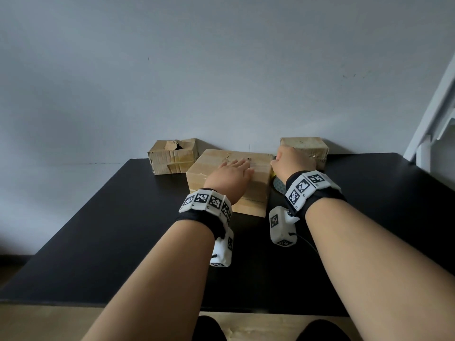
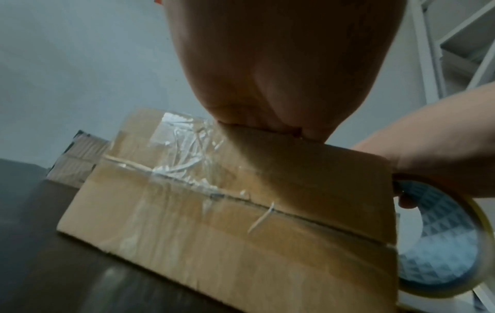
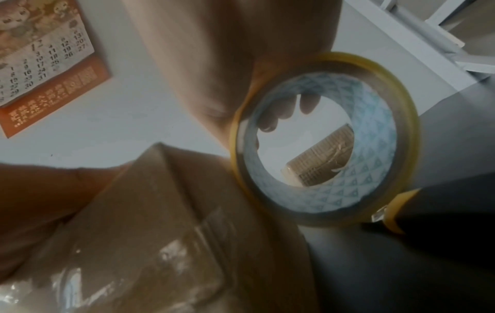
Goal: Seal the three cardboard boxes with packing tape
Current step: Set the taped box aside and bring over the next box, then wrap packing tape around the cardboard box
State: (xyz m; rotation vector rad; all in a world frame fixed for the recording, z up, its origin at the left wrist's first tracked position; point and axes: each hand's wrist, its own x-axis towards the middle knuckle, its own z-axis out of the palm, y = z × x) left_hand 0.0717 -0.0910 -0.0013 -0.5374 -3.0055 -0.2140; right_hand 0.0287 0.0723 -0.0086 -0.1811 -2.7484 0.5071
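Large brown cardboard box at centre of black table, flaps shut, wrinkled clear tape on top. Left hand flat on lid, fingers straight. Right hand at box's right edge, fingers thru core of clear packing tape roll, gripping it. Two smaller cardboard boxes behind, by wall.

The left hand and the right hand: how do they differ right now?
The left hand lies flat, fingers straight, on top of the middle box; the right hand grips the tape roll at that box's right edge. The left hand holds nothing; the right hand's fingers hook through the roll. Both wear tagged wristbands.
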